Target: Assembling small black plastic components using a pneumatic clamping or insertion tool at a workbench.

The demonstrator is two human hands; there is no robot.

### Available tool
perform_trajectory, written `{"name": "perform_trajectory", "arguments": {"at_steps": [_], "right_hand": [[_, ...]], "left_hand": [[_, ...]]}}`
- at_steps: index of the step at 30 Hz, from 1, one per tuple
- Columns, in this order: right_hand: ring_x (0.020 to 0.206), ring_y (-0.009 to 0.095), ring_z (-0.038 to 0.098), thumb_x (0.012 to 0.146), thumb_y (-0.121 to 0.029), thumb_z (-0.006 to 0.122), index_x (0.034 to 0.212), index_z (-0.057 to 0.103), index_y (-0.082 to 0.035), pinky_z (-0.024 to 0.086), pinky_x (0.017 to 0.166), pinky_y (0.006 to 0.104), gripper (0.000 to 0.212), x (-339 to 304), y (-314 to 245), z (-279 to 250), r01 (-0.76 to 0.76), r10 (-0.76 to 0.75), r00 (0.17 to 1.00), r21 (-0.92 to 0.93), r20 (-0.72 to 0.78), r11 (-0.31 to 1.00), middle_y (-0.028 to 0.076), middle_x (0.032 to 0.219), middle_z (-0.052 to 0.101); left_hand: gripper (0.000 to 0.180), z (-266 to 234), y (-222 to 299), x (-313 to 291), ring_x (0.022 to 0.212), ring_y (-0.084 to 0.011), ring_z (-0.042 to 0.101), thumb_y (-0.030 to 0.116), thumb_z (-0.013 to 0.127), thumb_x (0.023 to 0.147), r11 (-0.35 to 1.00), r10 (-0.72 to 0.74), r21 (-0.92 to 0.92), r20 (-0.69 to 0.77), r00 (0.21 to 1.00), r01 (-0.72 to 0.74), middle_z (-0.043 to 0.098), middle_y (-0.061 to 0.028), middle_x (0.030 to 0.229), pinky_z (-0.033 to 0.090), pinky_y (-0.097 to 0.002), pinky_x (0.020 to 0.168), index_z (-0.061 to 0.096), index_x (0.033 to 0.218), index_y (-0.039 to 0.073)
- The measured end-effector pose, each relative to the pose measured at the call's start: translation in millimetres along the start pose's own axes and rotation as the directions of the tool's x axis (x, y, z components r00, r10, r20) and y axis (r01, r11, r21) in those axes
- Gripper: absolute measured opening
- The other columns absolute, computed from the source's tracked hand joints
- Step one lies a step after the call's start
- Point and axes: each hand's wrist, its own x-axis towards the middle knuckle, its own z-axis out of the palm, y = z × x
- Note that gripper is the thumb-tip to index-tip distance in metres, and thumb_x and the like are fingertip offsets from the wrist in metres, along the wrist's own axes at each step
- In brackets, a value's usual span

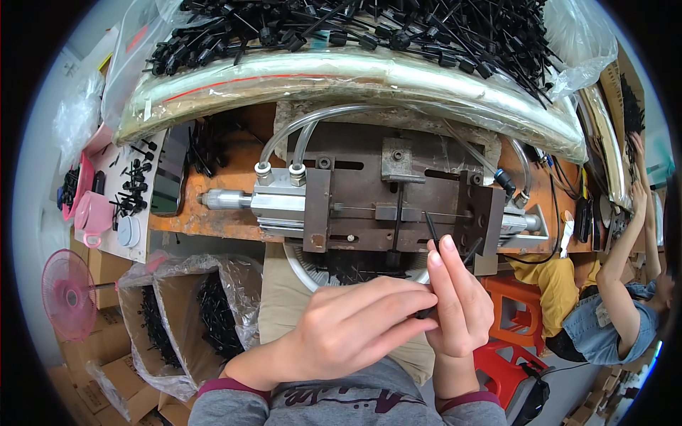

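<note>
My left hand (355,323) and my right hand (462,305) meet in front of a brown metal fixture (362,153). The left fingers pinch a small black plastic part (425,312), mostly hidden between the hands. My right hand is closed around thin black stemmed parts. One black stem (431,226) sticks up past its fingertips, and a second black stem (472,250) shows beside its index finger. In the fixture, another black stemmed part (398,234) stands lengthwise across the central block (386,212), apart from both hands.
Air cylinders (280,206) with clear hoses flank the fixture on the orange bench (206,226). Behind it, a plastic-lined box (355,74) holds a heap of black stemmed parts. Left are a pink fan (69,294) and a lined carton (188,319). A co-worker (618,312) sits right, near red stools (508,369).
</note>
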Motion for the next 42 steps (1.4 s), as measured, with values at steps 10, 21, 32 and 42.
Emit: {"name": "perform_trajectory", "arguments": {"at_steps": [10, 21, 32, 42], "right_hand": [[0.076, 0.025, 0.072, 0.085, 0.016, 0.065, 0.123, 0.053, 0.006, 0.061, 0.064, 0.0298, 0.041, -6.2, -1.5, -11.5, -0.338, 0.402, 0.912, 0.408, -0.079, 0.848, 0.023, 0.096, 0.072], [0.133, 0.044, 0.047, 0.104, -0.042, 0.036, 0.152, 0.018, 0.010, 0.041, 0.108, 0.0444, 0.073, -5.2, -6.3, -25.7, -0.446, 0.499, 0.865, 0.530, 0.048, 0.722, 0.035, 0.150, 0.031], [0.110, 0.035, 0.066, 0.071, 0.005, 0.080, 0.105, 0.064, 0.005, 0.058, 0.089, 0.0375, 0.037, -8.2, -0.5, -27.7, -0.387, 0.381, 0.919, 0.437, 0.105, 0.812, 0.028, 0.128, 0.057], [0.086, 0.025, 0.071, 0.073, 0.001, 0.073, 0.100, 0.068, 0.002, 0.057, 0.074, 0.0324, 0.028, 1.7, 3.9, -9.3, -0.201, 0.128, 0.914, 0.156, 0.384, 0.967, 0.020, 0.126, 0.064]], "left_hand": [[0.029, 11.4, -21.9, -12.6, 0.076, -0.0199, 0.070, 0.001, 0.080, 0.071, 0.930, -0.007, 0.366, -0.040, 0.999, 0.021, 0.068, -0.0150, 0.116, 0.057, -0.0289, 0.064, 0.071, 0.098, -0.004], [0.024, 17.4, -33.6, -0.7, 0.055, -0.0124, 0.059, 0.008, 0.079, 0.069, 0.752, 0.080, 0.652, 0.049, 0.996, -0.093, 0.069, -0.0100, 0.120, 0.046, -0.0236, 0.051, 0.072, 0.092, 0.003], [0.025, 13.8, -34.6, -0.1, 0.056, -0.0155, 0.060, 0.008, 0.080, 0.070, 0.788, 0.084, 0.608, 0.046, 0.995, -0.094, 0.069, -0.0100, 0.121, 0.048, -0.0254, 0.053, 0.072, 0.093, 0.004], [0.036, -31.3, 4.5, 12.2, 0.068, -0.0177, 0.068, 0.034, 0.084, 0.071, 0.914, -0.008, 0.384, 0.340, 0.940, -0.132, 0.074, -0.0061, 0.102, 0.052, -0.0295, 0.058, 0.073, 0.094, 0.008]]}}
